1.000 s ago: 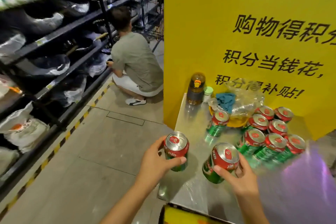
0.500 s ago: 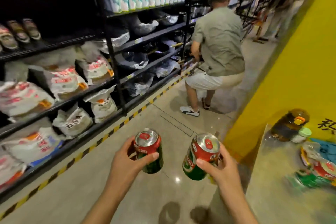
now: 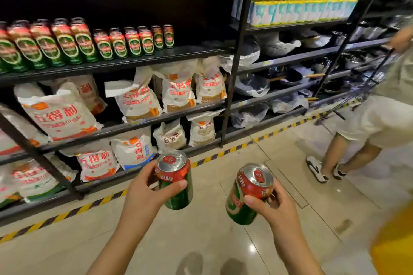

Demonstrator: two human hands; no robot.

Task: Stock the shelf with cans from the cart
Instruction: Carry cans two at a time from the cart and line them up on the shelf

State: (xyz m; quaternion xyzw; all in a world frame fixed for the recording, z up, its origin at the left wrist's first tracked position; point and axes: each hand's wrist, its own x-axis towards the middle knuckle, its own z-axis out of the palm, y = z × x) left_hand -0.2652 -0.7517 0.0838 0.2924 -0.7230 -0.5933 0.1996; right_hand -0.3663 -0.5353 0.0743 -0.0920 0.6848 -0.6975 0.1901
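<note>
Black steel shelving (image 3: pixel 156 60) fills the left of the view; its can shelf carries a row of red-and-green cans (image 3: pixel 85 40) at the left end, with bare board to their right — the likely slot for new stock. Sacks of flour (image 3: pixel 58 114) crowd the tiers below. A second person (image 3: pixel 380 114) stands in the aisle at right, near the far bay.

Risks, as judged: the bystander could step across the carrying path and cause a collision; a can pushed in carelessly could topple the standing row.

Left hand (image 3: pixel 145 194) is wrapped round an upright can (image 3: pixel 175 181), thumb across its front. Right hand (image 3: pixel 274 207) grips a second can (image 3: pixel 248 194), tilted leftward. Both cans sit low over the floor, well apart from the target shelf — and apart from each other.
</note>
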